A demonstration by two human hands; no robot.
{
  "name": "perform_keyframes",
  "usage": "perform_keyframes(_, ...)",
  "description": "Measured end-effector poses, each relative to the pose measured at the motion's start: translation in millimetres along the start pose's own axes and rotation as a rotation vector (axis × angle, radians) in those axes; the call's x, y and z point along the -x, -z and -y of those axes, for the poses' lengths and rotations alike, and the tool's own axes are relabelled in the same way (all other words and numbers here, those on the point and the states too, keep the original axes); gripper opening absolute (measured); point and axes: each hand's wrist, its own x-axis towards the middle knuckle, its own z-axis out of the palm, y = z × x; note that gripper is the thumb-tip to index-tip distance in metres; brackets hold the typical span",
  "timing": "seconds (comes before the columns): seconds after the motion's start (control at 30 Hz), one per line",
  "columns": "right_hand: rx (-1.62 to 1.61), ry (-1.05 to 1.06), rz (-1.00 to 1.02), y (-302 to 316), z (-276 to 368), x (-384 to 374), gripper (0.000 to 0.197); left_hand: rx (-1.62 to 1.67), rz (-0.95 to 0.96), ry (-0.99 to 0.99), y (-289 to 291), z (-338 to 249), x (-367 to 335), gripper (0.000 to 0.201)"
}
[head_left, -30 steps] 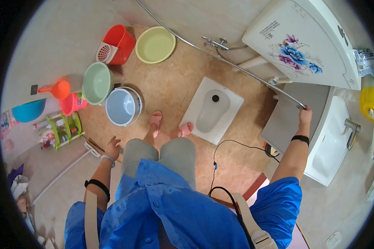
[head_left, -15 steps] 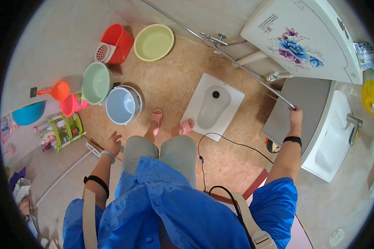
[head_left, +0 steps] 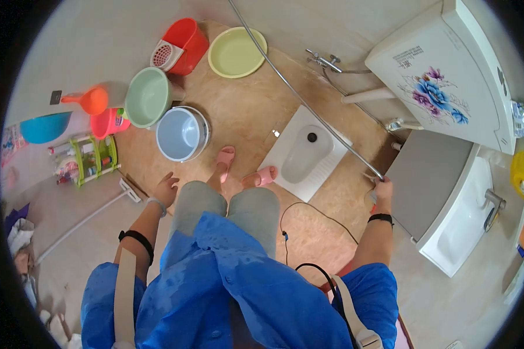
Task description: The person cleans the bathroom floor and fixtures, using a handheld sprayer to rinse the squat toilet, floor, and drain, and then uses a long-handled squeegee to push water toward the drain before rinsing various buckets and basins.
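Note:
My right hand (head_left: 383,189) is closed around the lower end of a long silver hose (head_left: 297,96), beside the grey side of the washbasin cabinet. From there the hose runs up and left, in front of the squat toilet (head_left: 305,154), and out past the top edge; its other end is out of view. Faint pale streaks show just left of this hand; I cannot tell what they are. My left hand (head_left: 166,189) hangs by my left knee, fingers apart and holding nothing. Nearest to it are the squeegee (head_left: 130,191) leaning at the left and the light blue bucket (head_left: 180,135).
A pale green bucket (head_left: 147,98), a red mop bucket (head_left: 191,46) and a yellow-green basin (head_left: 237,52) line the far left. A washbasin (head_left: 457,232) and a white flowered tank (head_left: 442,75) stand at right. A black cable (head_left: 326,216) lies across the floor by my pink slippers (head_left: 266,174).
My right hand has come inward and nearer to me, bringing the hose end along; the hose now bows more. My left hand stays about the same. The whole view has shifted slightly.

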Motion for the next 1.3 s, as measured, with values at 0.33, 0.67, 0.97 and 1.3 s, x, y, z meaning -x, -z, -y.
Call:
perform_keyframes(0.33,-0.014,0.654,0.043,-67,171,25,0.022,-0.021,0.048,-0.034,-16,6,-9,0.032)
perform_keyframes(0.67,0.495,0.399,0.150,-164,163,33,0.010,0.392,0.193,-0.197,-108,6,-84,0.032)
perform_keyframes(0.97,0.695,0.423,0.032,-235,25,-32,0.011,0.388,0.236,-0.146,-194,21,-138,0.029)
perform_keyframes(1.3,0.970,0.092,0.141,-216,-43,-40,0.019,0.212,0.150,-0.278,-229,60,-144,0.025)
